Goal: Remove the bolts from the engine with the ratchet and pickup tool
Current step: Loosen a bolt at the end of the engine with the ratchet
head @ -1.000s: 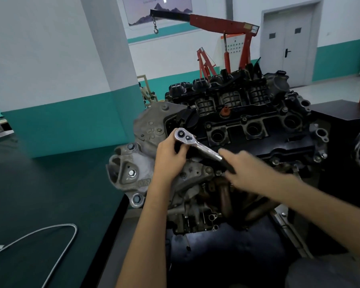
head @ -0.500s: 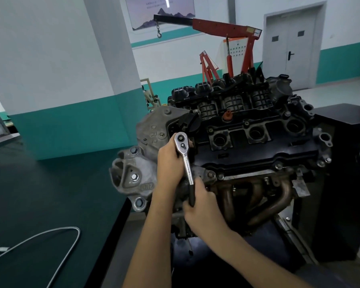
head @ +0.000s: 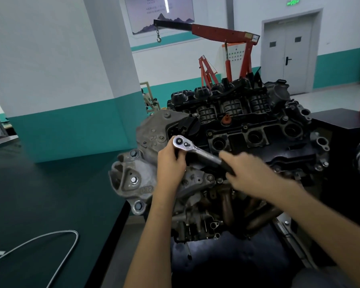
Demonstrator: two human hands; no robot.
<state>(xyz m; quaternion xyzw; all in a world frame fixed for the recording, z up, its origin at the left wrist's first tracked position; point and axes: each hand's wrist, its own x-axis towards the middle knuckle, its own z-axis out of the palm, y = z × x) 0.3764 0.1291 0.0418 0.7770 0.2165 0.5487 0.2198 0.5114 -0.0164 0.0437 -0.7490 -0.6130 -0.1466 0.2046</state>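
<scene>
**Head view: ratchet on a bolt at the left end of the engine**

- Step in hand, as judged: a bolt is being turned out with the ratchet [head: 202,153]. The pickup stage has not been reached.
- The ratchet lies at the centre of the frame. Its chrome head sits at the upper left end of the engine [head: 258,142], and its handle slopes down to the right.
- The left hand [head: 170,163] is curled round the ratchet just under the head, with the thumb up against it. The head appears to be steadied on the fastener.
- The right hand [head: 249,173] is blurred. Its fingers are seen wrapped over the black handle end, so a grasp is read.
- The bolt is hidden beneath the ratchet head and the left hand. How far it has been backed out cannot be told.
- A looped silver cable with a metal tip, taken to be the pickup tool [head: 72,231], lies untouched on the dark table [head: 29,194] at the lower left of the frame, well apart from both hands.
- A red hoist [head: 222,32] stands behind the engine at the upper centre.

Next move, as judged:
- The handle is to be swung through short arcs while the head is kept square on the bolt, so that slipping off is avoided.
- Once the bolt runs free, the ratchet is to be set aside and the pickup tool fetched from the table.
- More bolts are seen along the engine top, so much of the task is thought to remain.
</scene>
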